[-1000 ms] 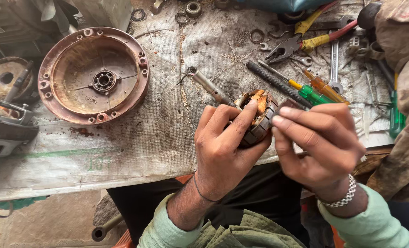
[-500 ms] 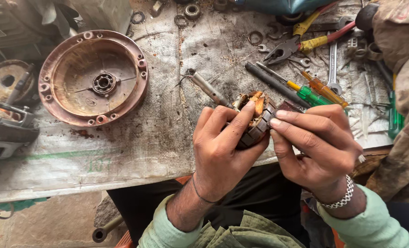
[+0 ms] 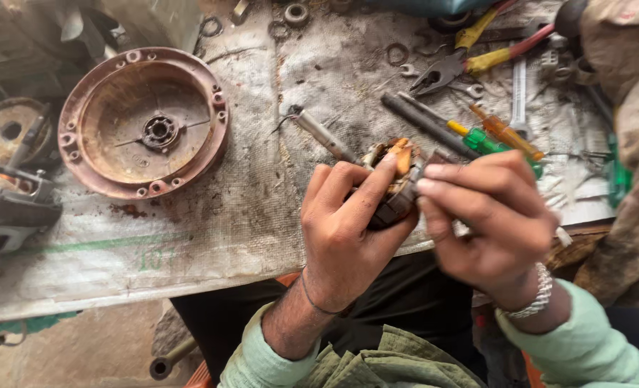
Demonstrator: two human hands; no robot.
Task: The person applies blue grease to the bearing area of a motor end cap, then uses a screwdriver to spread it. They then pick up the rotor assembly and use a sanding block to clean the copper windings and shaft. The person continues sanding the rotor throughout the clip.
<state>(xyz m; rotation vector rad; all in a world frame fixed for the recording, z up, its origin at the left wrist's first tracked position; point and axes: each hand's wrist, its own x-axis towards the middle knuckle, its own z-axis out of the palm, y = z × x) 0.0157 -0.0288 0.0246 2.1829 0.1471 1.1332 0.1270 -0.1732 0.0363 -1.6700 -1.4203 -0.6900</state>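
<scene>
- Biggest thing here is the dirty grey cloth-covered workbench, which fills most of the frame from the left edge across to the right.
- Upper left of the frame: a round rusty reddish-brown metal motor end cover lying open side up on the bench, with a dark bearing in its middle and bolt holes round the rim.
- Left hand, centre of the frame, is closed around a small dark wound motor armature with orange insulation bits; thumb and fingers are wrapped round its body, holding it just above the bench's near edge.
- Right hand, right of centre, has its fingers curled in against the armature's right end. It's a bit blurred, so I can't tell if it's pinching anything.
- A silvery steel shaft sticks out of the armature toward the upper left.
- Upper right: yellow-handled pliers, with green and orange transparent-handled screwdrivers just below them.
- Loose metal washers are scattered along the top centre.
</scene>
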